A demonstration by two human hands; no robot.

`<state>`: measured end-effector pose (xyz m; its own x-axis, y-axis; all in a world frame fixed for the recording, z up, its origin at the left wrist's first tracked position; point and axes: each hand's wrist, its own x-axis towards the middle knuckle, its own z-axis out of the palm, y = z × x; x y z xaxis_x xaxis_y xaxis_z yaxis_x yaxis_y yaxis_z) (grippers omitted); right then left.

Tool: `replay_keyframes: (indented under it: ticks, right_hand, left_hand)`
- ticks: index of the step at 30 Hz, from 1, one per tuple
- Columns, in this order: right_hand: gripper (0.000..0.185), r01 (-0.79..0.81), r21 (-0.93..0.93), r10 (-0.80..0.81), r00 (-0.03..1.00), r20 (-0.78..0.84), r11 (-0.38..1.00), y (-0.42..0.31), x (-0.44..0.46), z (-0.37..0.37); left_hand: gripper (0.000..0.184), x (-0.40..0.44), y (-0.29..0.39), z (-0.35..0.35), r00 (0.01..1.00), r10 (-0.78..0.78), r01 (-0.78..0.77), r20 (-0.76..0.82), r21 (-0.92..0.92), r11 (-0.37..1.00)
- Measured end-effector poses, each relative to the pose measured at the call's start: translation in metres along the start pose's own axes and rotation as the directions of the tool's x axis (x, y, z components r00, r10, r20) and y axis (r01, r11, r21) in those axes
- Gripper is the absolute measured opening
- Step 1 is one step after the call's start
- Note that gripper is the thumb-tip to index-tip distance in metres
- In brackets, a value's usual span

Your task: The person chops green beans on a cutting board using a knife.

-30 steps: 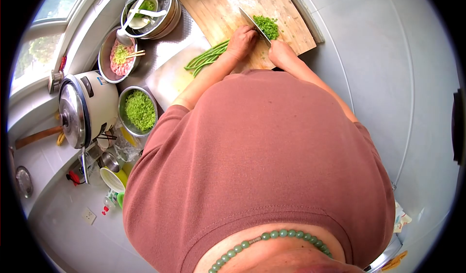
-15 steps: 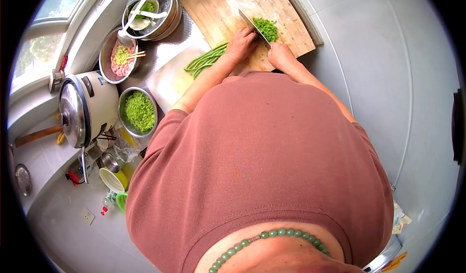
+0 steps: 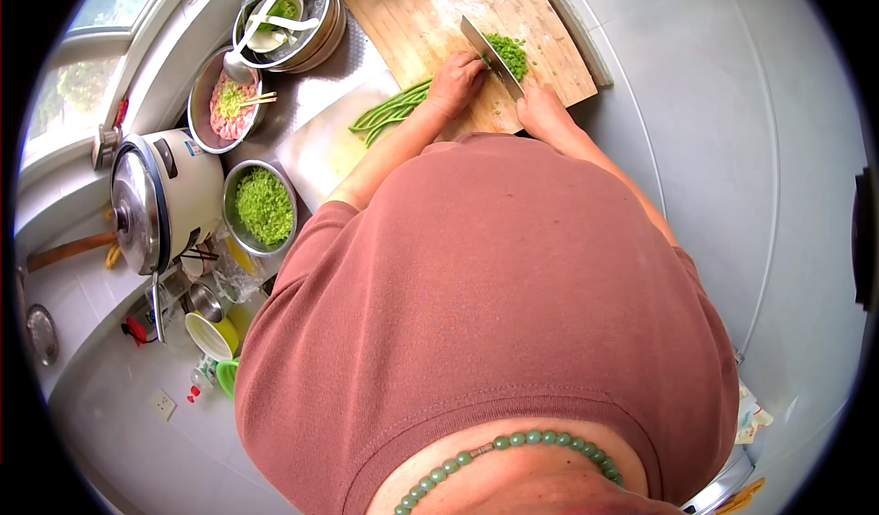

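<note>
My right hand [image 3: 542, 108] is closed round the handle of a knife [image 3: 493, 57], whose broad blade stands over the wooden cutting board [image 3: 412, 21]. Curled beside the blade, my left hand [image 3: 457, 83] holds down a bunch of long green beans [image 3: 392, 112]. The beans trail out behind that hand onto a pale board [image 3: 316, 149]. On the far side of the blade lies a heap of finely chopped beans [image 3: 506, 53]. The bean ends at the blade are hidden by my left fingers.
Left of the boards stand a bowl of minced meat [image 3: 227, 117] with chopsticks, a bowl of chopped greens [image 3: 265, 208] and stacked bowls [image 3: 320, 34] with a ladle [image 3: 240, 65] across them. A lidded cooker [image 3: 188, 185] is by the window.
The knife has lifted and shifted slightly right, showing more of its blade. My right hand has moved a little to the right with it; my left hand stays nearly in place.
</note>
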<state>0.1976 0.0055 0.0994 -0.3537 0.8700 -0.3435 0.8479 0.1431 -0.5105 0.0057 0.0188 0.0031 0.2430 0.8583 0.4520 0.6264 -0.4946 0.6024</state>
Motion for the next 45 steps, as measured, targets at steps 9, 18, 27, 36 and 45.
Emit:
replay_keyframes:
  ticks: [9, 18, 27, 36, 45]
  right_hand:
    - [0.025, -0.062, -0.038, 0.063, 0.997, 0.048, 0.997, -0.002, -0.006, 0.004]
    - [0.024, -0.091, -0.068, 0.095, 0.994, 0.049, 0.994, -0.008, 0.014, 0.012]
    - [0.022, -0.051, -0.091, 0.050, 0.999, -0.008, 0.995, 0.011, 0.027, 0.030]
    - [0.022, -0.062, -0.111, 0.061, 0.998, -0.010, 0.992, 0.017, 0.031, 0.033]
    - [0.026, 0.016, -0.019, -0.017, 0.999, -0.030, 1.000, 0.018, 0.026, 0.027]
  left_hand:
    - [0.022, 0.001, -0.003, 0.002, 1.000, 0.022, -0.023, -0.011, -0.024, 0.999]
    - [0.023, 0.002, 0.001, -0.001, 1.000, 0.020, -0.021, -0.009, -0.025, 0.999]
    - [0.027, -0.001, 0.000, -0.002, 0.999, 0.021, -0.021, 0.031, 0.002, 1.000]
    - [0.029, -0.001, 0.004, -0.006, 0.998, 0.053, -0.054, 0.031, 0.054, 0.997]
    - [0.024, -0.003, -0.006, 0.004, 0.998, 0.055, -0.055, -0.003, 0.032, 0.998]
